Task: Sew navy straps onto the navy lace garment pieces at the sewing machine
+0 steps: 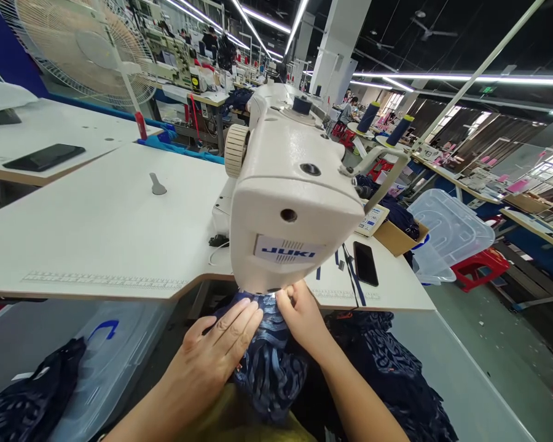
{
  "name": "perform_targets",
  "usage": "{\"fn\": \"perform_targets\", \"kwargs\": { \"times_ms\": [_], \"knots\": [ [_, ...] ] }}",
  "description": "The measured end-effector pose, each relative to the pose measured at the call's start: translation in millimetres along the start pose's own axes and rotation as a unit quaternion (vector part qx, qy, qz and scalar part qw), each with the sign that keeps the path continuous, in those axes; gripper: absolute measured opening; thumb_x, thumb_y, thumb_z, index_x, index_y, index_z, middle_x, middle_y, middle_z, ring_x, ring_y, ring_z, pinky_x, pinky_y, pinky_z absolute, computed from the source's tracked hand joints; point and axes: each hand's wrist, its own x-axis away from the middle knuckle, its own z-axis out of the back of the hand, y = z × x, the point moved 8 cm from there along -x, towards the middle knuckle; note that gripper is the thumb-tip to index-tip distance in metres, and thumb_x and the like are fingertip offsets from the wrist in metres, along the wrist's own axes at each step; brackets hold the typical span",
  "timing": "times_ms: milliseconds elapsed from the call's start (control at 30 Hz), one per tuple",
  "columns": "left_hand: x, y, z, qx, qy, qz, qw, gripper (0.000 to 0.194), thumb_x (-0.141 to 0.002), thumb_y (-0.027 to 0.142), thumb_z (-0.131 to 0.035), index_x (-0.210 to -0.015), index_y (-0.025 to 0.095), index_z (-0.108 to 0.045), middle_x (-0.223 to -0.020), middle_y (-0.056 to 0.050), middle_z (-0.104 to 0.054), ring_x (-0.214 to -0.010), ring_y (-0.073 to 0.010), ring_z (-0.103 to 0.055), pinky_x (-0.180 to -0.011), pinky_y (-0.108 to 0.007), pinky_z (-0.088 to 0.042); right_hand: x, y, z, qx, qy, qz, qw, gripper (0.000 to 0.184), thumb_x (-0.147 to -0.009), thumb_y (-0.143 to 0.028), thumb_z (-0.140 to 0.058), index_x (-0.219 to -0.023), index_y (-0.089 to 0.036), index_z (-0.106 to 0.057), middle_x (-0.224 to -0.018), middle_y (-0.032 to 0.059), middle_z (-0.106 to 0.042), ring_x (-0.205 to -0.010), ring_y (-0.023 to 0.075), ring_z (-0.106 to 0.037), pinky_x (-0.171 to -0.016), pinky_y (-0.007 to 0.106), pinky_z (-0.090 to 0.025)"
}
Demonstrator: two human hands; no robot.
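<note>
A JUKI sewing machine (295, 196) fills the middle of the view, its needle area hidden behind the head. Dark blue patterned fabric (271, 368) runs from under the machine head down over my lap. My left hand (219, 344) lies flat on the fabric's left part, fingers stretched out and close together. Just below the machine head, my right hand (301, 310) pinches the fabric's edge between thumb and curled fingers. The fingertips of the right hand are partly hidden by the machine.
On the white table (96, 233) lie a small metal plate (157, 184) and, at right, a phone (365, 264) beside dark strips (354, 279). Dark patterned cloth (391, 356) hangs at lower right. Plastic bins (120, 344) flank my lap. A fan (87, 49) stands at upper left.
</note>
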Motion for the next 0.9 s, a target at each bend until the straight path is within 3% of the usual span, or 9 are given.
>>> {"fn": "perform_targets", "kwargs": {
  "times_ms": [133,700,800,900],
  "knots": [
    [-4.4,-2.6,3.5,-0.005,0.006,0.021,1.0,0.057,-0.093,0.006,-0.026,-0.145,0.028,-0.029,-0.128,0.0,-0.062,-0.119,-0.0123,-0.055,-0.098,-0.029,-0.029,-4.6,-11.2,4.9,0.07,0.042,0.048,0.995,0.006,-0.085,-0.018,-0.047,-0.081,-0.021,-0.048,-0.071,-0.0028,-0.053,-0.075,0.0169,-0.051,-0.072,0.03,-0.038],
    [-3.3,-0.5,1.8,-0.036,0.015,0.004,0.999,0.056,-0.092,0.006,-0.027,-0.146,0.024,-0.029,-0.126,-0.001,-0.063,-0.119,-0.0133,-0.055,-0.095,-0.03,-0.032,-7.0,-14.4,-0.2,0.091,0.032,0.062,0.993,0.01,-0.085,-0.017,-0.045,-0.083,-0.019,-0.054,-0.081,0.0019,-0.06,-0.082,0.0185,-0.054,-0.077,0.032,-0.04],
    [-2.2,-6.9,1.4,-0.006,0.018,0.035,0.999,0.057,-0.094,0.008,-0.026,-0.147,0.027,-0.024,-0.128,-0.002,-0.062,-0.118,-0.0166,-0.057,-0.098,-0.033,-0.032,-5.5,-8.2,-3.4,0.057,0.032,0.052,0.997,0.008,-0.087,-0.022,-0.046,-0.087,-0.02,-0.054,-0.081,0.0005,-0.06,-0.081,0.0173,-0.055,-0.074,0.029,-0.041],
    [-1.9,-8.7,0.7,0.015,0.02,0.031,0.999,0.058,-0.092,0.008,-0.026,-0.148,0.025,-0.022,-0.13,-0.006,-0.06,-0.119,-0.0201,-0.055,-0.104,-0.036,-0.029,-12.6,13.6,-1.0,0.035,0.028,0.019,0.999,0.013,-0.092,-0.028,-0.042,-0.093,-0.021,-0.053,-0.077,-0.0026,-0.059,-0.073,0.0136,-0.057,-0.066,0.024,-0.043]
  ]
}}
